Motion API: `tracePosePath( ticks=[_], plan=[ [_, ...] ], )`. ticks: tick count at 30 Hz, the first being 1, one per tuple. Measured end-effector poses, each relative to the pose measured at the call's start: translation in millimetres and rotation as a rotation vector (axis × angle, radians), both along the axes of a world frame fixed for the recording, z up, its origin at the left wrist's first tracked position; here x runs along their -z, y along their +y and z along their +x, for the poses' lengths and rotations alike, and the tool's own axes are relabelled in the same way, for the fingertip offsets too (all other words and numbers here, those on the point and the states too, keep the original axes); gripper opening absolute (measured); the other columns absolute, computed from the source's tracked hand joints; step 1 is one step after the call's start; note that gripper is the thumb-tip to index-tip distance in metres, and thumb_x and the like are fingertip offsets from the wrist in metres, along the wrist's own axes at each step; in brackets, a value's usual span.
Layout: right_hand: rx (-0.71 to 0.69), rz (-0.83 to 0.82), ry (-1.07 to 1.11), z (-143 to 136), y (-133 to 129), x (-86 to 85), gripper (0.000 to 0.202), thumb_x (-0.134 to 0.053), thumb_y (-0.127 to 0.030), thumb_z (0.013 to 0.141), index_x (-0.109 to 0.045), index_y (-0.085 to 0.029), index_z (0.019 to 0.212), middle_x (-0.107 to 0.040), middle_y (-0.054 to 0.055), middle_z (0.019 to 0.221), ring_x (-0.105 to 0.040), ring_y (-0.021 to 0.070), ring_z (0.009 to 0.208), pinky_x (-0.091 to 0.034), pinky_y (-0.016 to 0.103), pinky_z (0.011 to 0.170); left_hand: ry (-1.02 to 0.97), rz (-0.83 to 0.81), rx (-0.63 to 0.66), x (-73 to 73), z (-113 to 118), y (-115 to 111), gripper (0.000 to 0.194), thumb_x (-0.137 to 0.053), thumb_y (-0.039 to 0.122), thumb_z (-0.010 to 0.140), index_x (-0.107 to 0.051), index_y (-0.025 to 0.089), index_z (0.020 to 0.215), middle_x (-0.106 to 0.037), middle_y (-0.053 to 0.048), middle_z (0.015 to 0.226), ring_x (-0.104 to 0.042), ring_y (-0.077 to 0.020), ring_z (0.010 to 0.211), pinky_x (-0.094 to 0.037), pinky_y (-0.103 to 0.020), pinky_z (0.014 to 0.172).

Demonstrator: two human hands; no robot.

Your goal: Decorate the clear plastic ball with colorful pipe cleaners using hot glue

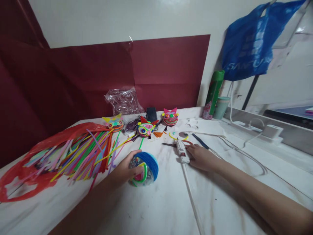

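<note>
My left hand (133, 169) is wrapped round a clear ball (143, 169) whose far side is covered with bands of blue pipe cleaner. Pink, green and yellow loops form a patch near my thumb. At the right, my right hand (195, 155) is closed at the side of a white hot glue gun (182, 150), its nozzle pointing away from me; the handle is hidden by the fingers. Scissors (169, 144) with orange handles lie just beyond, partly behind the gun. A long whitish stick (192, 195) runs from the gun's rear toward me.
Many coloured pipe cleaners (80, 153) spill from a red plastic bag (17, 192) at the left. Several decorated animal heads, one pink-eared (170, 117), stand at the back near a phone (152, 114). Cables (244, 150), a power strip (246, 127) and a cup (221, 107) are at the right.
</note>
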State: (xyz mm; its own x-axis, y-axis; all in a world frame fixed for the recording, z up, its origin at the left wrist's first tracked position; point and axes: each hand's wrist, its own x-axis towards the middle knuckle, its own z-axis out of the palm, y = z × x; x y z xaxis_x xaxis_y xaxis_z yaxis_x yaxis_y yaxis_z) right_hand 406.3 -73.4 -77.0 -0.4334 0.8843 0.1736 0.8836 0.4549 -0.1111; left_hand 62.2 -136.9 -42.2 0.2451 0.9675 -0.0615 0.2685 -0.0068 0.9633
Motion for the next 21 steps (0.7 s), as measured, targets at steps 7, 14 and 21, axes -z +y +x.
tracePosePath(
  ticks=[7,14,21],
  plan=[
    [-0.124,0.087,0.421,-18,-23,-19.8,0.02,-0.046,-0.025,0.085,-0.061,-0.016,0.092,-0.064,0.013,0.095,-0.057,0.026,0.088,-0.049,0.039,0.08,-0.066,-0.004,0.04,4.4,-4,5,0.077,-0.075,0.044,0.066,-0.044,0.021,0.132,-0.064,-0.008,0.108,-0.059,-0.0305,0.106,-0.047,-0.036,0.087],
    [-0.325,-0.362,0.816,-38,-78,-50.8,0.028,-0.046,-0.035,0.085,-0.069,-0.019,0.085,-0.067,0.004,0.077,-0.062,0.0194,0.072,-0.052,0.027,0.065,-0.077,-0.009,0.061,7.5,-2,7,0.083,-0.078,0.046,0.062,-0.042,0.02,0.131,-0.059,-0.011,0.119,-0.056,-0.0322,0.11,-0.046,-0.037,0.088],
    [-0.37,-0.346,0.691,-45,-92,-49.5,0.032,-0.044,-0.038,0.088,-0.072,-0.023,0.093,-0.071,0.003,0.09,-0.064,0.0219,0.085,-0.053,0.029,0.076,-0.061,-0.022,0.074,0.2,0,2,0.079,-0.078,0.042,0.063,-0.043,0.022,0.131,-0.062,-0.01,0.118,-0.059,-0.0303,0.106,-0.047,-0.035,0.085]
  ],
)
